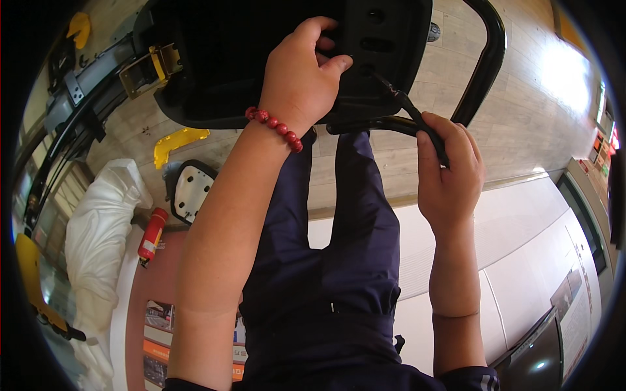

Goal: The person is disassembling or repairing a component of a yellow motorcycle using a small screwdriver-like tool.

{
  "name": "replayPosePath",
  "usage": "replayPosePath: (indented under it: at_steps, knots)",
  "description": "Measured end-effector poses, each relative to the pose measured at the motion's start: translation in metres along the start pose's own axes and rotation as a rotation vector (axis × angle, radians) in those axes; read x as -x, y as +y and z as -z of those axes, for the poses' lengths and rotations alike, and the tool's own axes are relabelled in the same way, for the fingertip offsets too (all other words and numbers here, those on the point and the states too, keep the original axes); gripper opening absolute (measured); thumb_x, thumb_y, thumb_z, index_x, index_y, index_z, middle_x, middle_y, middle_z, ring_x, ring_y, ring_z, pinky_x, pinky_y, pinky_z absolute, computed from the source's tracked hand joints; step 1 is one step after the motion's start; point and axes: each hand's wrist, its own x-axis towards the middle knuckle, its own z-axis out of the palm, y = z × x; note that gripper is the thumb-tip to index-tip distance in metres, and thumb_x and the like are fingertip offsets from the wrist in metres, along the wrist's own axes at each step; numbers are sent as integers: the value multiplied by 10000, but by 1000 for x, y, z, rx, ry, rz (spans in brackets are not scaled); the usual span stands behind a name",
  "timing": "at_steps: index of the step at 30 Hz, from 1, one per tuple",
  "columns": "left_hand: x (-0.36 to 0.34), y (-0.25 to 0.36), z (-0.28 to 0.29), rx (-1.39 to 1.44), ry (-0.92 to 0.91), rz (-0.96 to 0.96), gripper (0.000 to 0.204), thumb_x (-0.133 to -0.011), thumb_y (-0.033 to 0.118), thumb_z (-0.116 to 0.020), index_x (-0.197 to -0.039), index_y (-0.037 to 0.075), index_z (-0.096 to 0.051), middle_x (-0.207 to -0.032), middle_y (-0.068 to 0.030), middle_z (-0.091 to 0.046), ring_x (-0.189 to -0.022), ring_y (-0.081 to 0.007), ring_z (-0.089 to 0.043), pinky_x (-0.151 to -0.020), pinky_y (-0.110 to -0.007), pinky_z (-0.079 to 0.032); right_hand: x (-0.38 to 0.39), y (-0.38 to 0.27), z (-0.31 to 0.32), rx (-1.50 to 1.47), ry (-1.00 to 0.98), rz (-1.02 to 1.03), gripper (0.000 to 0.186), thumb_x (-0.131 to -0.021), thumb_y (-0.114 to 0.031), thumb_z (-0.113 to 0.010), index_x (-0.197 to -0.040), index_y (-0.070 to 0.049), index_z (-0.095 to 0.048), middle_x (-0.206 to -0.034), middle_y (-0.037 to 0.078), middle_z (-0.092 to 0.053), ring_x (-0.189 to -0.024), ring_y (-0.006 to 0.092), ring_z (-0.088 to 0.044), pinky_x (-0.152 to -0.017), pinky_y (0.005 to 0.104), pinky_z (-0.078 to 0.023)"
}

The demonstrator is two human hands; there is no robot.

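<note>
While the right hand (453, 163) clasps a black tool (409, 106) slanting up-left toward a hole (367, 69) in the black panel (398, 60), the left hand (304, 81) (half-curled, hold unclear) sits just left of that hole.

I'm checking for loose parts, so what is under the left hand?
A black panel shows around the left hand, with holes to the hand's right. The patch directly under the palm is covered, so anything lying there cannot be seen.

The panel (222, 72) lies at twelve o'clock, tool (417, 113) at its four; tube (496, 39) at two; bundle (107, 218) at nine, extinguisher (154, 228) beside it.
</note>
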Motion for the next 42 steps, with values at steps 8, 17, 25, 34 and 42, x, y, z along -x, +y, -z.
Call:
replayPosePath:
  at_steps: [8,17,25,34,42]
  knots:
    - [0,0,1,2,-7,17,484,-833,141,-758,-1278,57,-586,-1054,-111,-698,-879,-198,-685,-785,-315,-555,-1,-5,1,64,-24,87,188,-830,16,-658,-1017,0,-652,-799,116,-636,-711,282,-610,-649,363,-477]
    - [0,-2,-2,34,6,22,462,-828,127,-758,-1258,64,-600,-1047,-101,-697,-864,-188,-678,-778,-309,-553,-2,0,3,-87,-14,-116,159,-860,1,-661,-1019,4,-658,-848,130,-659,-756,261,-640,-697,320,-495]
    - [0,-2,-2,49,44,-14,442,-798,102,-766,-1208,28,-615,-974,-113,-690,-768,-205,-664,-722,-323,-550,-1,6,0,-107,21,-98,167,-867,-13,-664,-1034,3,-666,-842,127,-661,-737,233,-635,-684,303,-492]
    - [-2,16,5,122,5,116,445,-790,10,-734,-1209,-38,-593,-986,-162,-685,-821,-235,-679,-783,-311,-545,-1,4,6,6,48,109,145,-849,1,-673,-994,2,-665,-776,96,-636,-631,193,-592,-569,275,-451]
    - [-1,24,9,117,-9,158,448,-794,15,-735,-1216,-37,-593,-997,-167,-685,-828,-239,-680,-788,-314,-546,-4,-1,4,58,-5,122,183,-824,17,-681,-1006,-2,-664,-741,90,-599,-609,213,-564,-557,312,-439]
